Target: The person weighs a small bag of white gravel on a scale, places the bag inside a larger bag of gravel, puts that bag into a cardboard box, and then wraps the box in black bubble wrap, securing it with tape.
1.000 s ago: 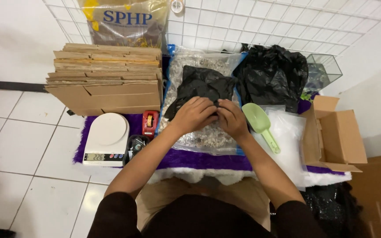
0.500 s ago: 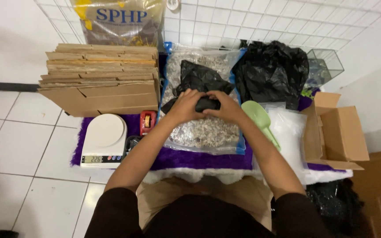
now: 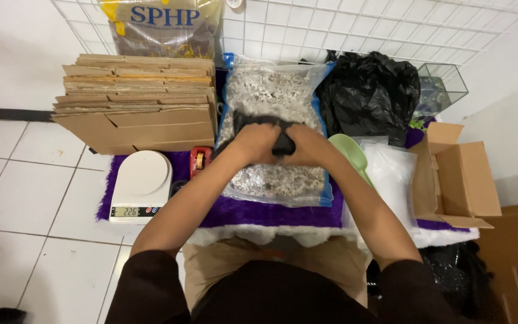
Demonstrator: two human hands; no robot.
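Both the left hand [image 3: 258, 144] and right hand [image 3: 308, 144] are clamped together on a small black bag [image 3: 283, 141] lying directly between them, equally near both, above the clear bag of gravel-like bits [image 3: 271, 96].

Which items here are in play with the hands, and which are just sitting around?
In play:
left hand
right hand
black bag, held by both
clear gravel bag beneath

Sitting around:
scale
cardboard stack
green scoop
open box
tape dispenser
black sack
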